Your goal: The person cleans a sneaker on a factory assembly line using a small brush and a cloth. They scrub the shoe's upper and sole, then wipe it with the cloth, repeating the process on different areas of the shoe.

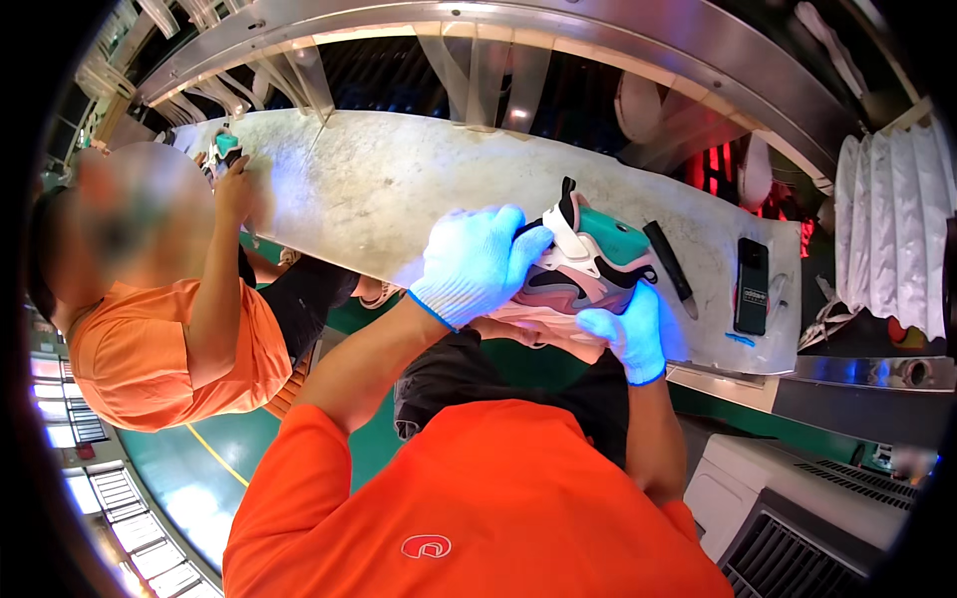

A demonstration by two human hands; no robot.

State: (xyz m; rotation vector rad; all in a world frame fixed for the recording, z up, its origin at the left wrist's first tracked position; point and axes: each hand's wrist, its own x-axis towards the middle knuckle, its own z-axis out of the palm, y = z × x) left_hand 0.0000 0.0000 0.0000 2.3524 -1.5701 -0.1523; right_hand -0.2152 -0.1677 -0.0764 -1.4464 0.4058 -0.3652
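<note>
Over the near edge of the table, both my gloved hands hold a shoe upper [576, 286] in pink, grey and white. A teal shoe last [616, 237] shows inside its opening, and a black loop stands up from the shoe's far end. My left hand [477, 261] is closed on the shoe's left side, thumb pointing toward the white strap. At the near right side, my right hand [635, 334] grips it with the thumb to the left. Below the shoe lies a pale pink piece [548, 329], partly hidden; I cannot tell what it is.
On the pale worktable [369, 179], right of the shoe, lie a black-handled tool [670, 261], a black phone [752, 287] and a small blue piece [740, 340]. A co-worker in orange [179, 339] at left holds a similar shoe [225, 151]. A metal-framed machine [558, 22] with clear strips spans the far side.
</note>
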